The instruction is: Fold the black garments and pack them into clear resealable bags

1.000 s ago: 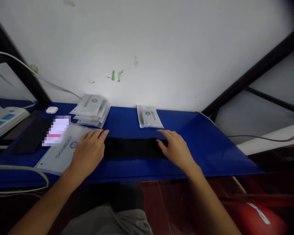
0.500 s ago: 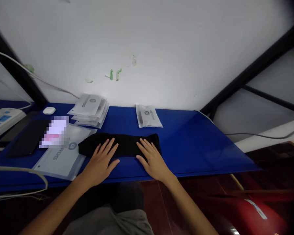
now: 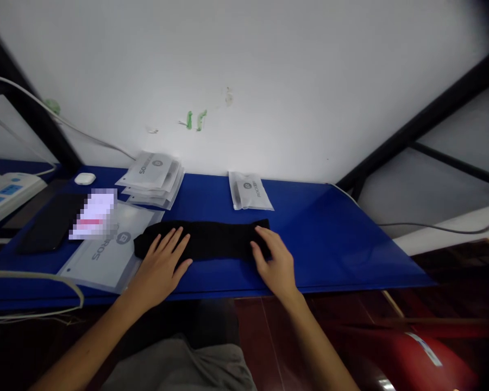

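A long, flat piece of black cloth (image 3: 215, 240) lies crosswise near the front of the blue tabletop. My left hand (image 3: 163, 266) rests on its left part, fingers stretched out and apart. At the cloth's right end, my right hand (image 3: 277, 263) is turned on its side with the fingers bent, thumb and forefinger tips touching the cloth with a gap between them. The other right fingers are partly hidden behind the forefinger. The left tip of the cloth overlaps a large frosted zip bag (image 3: 106, 260) with printed lettering.
Several frosted bags (image 3: 155, 176) are stacked at the back left. One filled bag (image 3: 250, 191) lies near the wall. A white earbud case (image 3: 85, 178), a dark phone-like slab (image 3: 51, 224), a blurred-out screen (image 3: 92, 214) and a power strip (image 3: 12, 193) are on the left.
My right hand has gone from lying flat on the cloth to a bent-finger pose, shifted slightly right to its end. My left hand stays flat, moved slightly left on the cloth.
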`<state>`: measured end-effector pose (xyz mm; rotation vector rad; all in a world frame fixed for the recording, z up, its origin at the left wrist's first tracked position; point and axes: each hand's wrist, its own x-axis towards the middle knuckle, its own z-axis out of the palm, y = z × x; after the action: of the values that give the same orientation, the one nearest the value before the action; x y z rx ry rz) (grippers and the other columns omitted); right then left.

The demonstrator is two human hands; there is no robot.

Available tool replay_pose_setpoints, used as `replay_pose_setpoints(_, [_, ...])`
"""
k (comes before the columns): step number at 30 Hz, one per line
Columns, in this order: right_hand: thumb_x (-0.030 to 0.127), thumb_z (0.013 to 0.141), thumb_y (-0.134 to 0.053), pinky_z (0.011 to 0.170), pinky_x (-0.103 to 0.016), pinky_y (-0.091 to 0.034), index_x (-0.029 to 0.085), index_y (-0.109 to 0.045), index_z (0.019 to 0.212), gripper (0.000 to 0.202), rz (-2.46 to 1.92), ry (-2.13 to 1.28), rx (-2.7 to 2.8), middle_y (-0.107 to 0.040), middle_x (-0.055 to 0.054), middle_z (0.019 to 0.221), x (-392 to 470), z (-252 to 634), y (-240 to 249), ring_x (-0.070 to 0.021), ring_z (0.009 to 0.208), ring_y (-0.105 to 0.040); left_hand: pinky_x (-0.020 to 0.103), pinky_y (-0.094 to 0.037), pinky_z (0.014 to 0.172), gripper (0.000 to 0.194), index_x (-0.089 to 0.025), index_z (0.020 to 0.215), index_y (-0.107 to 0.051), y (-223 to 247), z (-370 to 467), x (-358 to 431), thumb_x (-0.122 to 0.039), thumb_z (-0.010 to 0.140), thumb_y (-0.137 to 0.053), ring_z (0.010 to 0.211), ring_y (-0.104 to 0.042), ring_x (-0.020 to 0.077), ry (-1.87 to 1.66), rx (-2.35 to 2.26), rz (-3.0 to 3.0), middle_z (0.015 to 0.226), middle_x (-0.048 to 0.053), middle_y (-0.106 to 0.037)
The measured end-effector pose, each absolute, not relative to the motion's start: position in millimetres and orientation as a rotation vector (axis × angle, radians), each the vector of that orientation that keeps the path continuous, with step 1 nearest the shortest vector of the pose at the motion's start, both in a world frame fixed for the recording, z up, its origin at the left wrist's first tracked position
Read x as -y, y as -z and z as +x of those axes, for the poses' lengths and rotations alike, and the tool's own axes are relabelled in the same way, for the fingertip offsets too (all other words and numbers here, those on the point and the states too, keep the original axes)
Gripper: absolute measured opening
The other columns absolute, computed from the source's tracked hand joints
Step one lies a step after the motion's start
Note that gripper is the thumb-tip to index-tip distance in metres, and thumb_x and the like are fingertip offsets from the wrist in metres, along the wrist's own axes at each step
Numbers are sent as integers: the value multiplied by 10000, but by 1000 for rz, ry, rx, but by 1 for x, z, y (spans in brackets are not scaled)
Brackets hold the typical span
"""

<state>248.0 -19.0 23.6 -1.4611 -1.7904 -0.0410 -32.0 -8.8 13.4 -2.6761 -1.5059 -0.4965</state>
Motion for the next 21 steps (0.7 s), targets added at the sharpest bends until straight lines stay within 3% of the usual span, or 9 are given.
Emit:
replay_pose_setpoints(3, [446,894,-494,785,-406,-522,169,-660,1040,354,-1787,197,1545,-671,-121,1000,17,256,-29,-261,937,-635,548,-335,1095,533,-147,1419,-382,-9,-34,8,-426,966,-342,1367,-374,278,500,1521,-2711,1485,130,-400])
replay_pose_setpoints(8, [647,805,-525,658,-364,-464,162,-669,925,520,-2311,-60,1513,-660,-119,973,12,264,-37,-288,865,-633,530,-301,1120,525,-161,1424,-370,-5,-35,8,-419,968,-336,1381,-352,257,519,1547,-2741,1494,113,-391])
replay_pose_setpoints(15, [504,825,-566,646,-323,-408,158,-648,973,385,-2407,-215,1518,-678,-126,985,5,257,-38,-290,912,-632,528,-291,1127,520,-173,1425,-370,-6,-36,8,-416,967,-333,1382,-351,253,530,1569,-2754,1495,103,-392])
replay_pose_setpoints(21, [367,832,-559,640,-300,-402,184,-630,859,198,-2321,-236,1477,-690,-82,862,4,254,-38,-244,823,-638,538,-290,1126,524,-159,1424,-375,-7,-35,8,-412,967,-332,1385,-345,262,527,1584,-2765,1496,112,-387])
